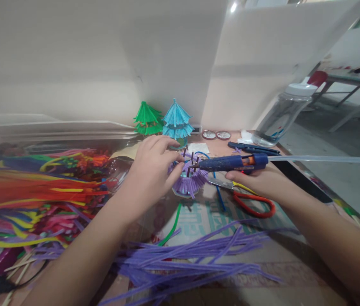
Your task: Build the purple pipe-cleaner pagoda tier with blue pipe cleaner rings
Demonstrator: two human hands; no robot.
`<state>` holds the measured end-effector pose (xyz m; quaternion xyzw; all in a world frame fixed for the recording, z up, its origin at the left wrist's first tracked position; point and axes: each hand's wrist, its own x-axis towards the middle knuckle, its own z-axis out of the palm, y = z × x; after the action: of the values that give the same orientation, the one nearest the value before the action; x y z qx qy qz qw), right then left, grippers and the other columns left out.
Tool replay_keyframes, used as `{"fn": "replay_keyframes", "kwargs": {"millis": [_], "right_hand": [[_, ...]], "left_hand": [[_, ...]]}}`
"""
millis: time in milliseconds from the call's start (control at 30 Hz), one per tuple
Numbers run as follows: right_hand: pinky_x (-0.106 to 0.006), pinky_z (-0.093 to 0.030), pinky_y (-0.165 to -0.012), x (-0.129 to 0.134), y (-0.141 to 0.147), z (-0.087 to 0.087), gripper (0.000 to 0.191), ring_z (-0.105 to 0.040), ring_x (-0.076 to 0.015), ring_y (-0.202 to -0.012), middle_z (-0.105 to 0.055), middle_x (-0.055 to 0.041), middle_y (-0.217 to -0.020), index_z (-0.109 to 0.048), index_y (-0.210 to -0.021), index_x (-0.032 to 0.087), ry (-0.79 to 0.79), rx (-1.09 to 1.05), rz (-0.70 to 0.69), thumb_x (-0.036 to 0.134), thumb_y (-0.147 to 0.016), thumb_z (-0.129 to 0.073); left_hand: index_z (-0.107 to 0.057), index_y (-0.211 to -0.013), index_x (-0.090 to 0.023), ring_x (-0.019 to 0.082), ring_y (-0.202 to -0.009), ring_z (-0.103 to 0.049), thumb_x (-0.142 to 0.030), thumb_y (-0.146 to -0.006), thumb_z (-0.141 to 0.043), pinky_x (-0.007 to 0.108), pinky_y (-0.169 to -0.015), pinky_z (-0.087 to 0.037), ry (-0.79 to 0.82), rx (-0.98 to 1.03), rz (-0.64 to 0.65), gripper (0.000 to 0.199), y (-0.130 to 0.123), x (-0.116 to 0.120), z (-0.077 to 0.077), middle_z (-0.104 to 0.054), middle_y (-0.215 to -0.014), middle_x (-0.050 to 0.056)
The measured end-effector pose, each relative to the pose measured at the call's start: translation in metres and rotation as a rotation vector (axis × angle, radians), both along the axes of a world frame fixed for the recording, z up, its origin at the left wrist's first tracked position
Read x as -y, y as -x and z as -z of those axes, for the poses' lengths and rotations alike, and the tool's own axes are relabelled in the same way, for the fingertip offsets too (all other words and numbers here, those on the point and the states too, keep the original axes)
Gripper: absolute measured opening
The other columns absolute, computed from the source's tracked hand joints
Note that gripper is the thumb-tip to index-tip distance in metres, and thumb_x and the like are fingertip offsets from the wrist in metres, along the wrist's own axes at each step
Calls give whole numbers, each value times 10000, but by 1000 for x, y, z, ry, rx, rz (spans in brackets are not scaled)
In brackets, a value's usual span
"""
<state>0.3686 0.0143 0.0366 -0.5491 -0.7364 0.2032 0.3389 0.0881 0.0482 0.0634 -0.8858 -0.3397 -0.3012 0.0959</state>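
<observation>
My right hand [256, 176] is closed around a blue hot glue gun [231, 162] with a long clear glue stick out of its back. The gun's nozzle points left, at the dark upright posts on a round purple pipe-cleaner piece [188, 182]. My left hand [159, 165] reaches over the left side of that piece, thumb and fingers bent close together near the posts. Whether anything sits between those fingertips is hidden. Scissors [253, 204] with red and yellow handles lie below the glue gun, blades toward the purple piece.
Loose purple pipe cleaners [180, 259] cover the front of the table. Many-coloured pipe cleaners [39, 182] fill the left. At the back stand a green tiered model [148, 117] and a light-blue one [176, 119]. A clear bottle [283, 114] stands at the right edge.
</observation>
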Motion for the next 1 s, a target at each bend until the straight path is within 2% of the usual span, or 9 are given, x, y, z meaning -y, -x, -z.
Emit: {"fn": "replay_keyframes", "kwargs": {"millis": [333,500,633,800,900,1000], "right_hand": [[-495,-616,-875,1,2,-3,348,-731,-323,-999,-785,-1,-1056,-790,-1023,350,-43,20,-10,594,-798,-685],[-486,-595,-923,1,0,-1,352,-730,-307,-989,-778,-4,-1088,-778,-1075,360,-10,27,-42,578,-818,-677],[-496,-585,-867,2,-8,1,354,-722,-320,-929,-785,-28,-1010,-789,-989,335,-37,56,16,604,-779,-698],[-394,-567,-799,2,-7,-8,410,-710,-258,-859,-766,-51,-858,-756,-805,241,-13,-106,-56,590,-889,-559],[-342,-545,-790,-2,-5,-20,412,-705,-235,-894,-770,-61,-898,-752,-812,215,-20,-116,-55,532,-932,-517],[-288,-523,-675,-16,-10,-26,374,-699,-229,-903,-775,-79,-955,-762,-871,198,18,-81,16,496,-922,-541]], "left_hand": [[-727,-934,-197,272,-1168,-570,-266,-950,-558,467,-1045,-425,-5,-9,-6,183,0,0,-1,-670,-1188,79],[-726,-930,-205,274,-1156,-578,-265,-950,-555,477,-1037,-429,0,-11,-3,182,0,0,-1,-673,-1177,78],[-725,-923,-204,271,-1153,-581,-260,-952,-553,474,-1034,-433,2,-11,-2,183,0,0,-1,-675,-1172,79],[-725,-930,-193,275,-1162,-575,-259,-944,-565,471,-1043,-431,20,-20,-8,173,0,0,-1,-669,-1187,82],[-727,-926,-189,278,-1162,-574,-264,-950,-559,471,-1039,-434,21,-18,-7,186,1,1,-2,-668,-1188,89],[-729,-913,-184,281,-1157,-576,-266,-950,-562,473,-1036,-437,21,-5,-8,190,2,1,-2,-668,-1183,96]]}}
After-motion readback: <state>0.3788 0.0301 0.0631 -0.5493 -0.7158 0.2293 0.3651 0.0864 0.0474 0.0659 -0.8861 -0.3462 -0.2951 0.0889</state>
